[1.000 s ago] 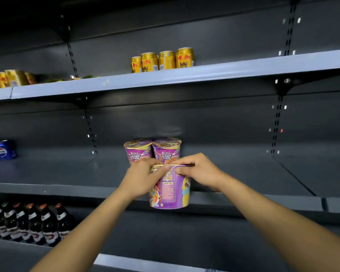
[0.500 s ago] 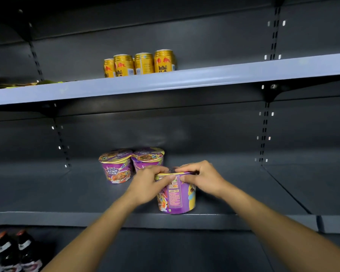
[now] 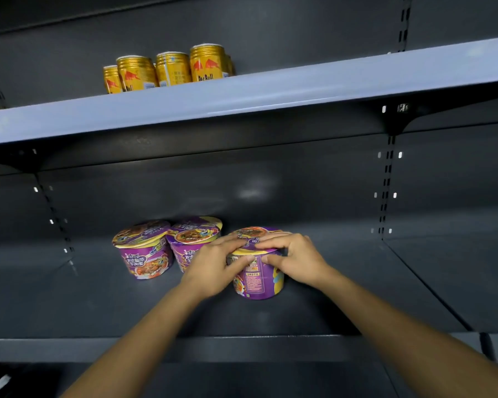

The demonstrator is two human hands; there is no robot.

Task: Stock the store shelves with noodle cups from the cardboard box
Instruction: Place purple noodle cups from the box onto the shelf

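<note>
Dark grey shelf [image 3: 357, 297], left cup [image 3: 144, 254] and middle cup [image 3: 191, 239] upright and touching near the back, right cup [image 3: 256, 280] upright just beside them, nearer the front edge, pale upper shelf [image 3: 299, 90] above, row of gold cans [image 3: 170, 68] standing on its left part.

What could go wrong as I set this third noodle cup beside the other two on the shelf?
1. Your left hand lies close against the middle noodle cup; drawing it back carelessly might nudge that cup.
2. The third noodle cup, which your right hand also grips at the rim, shows its text panel forward, unlike the left noodle cup's picture side, so the row may look mismatched.
</note>
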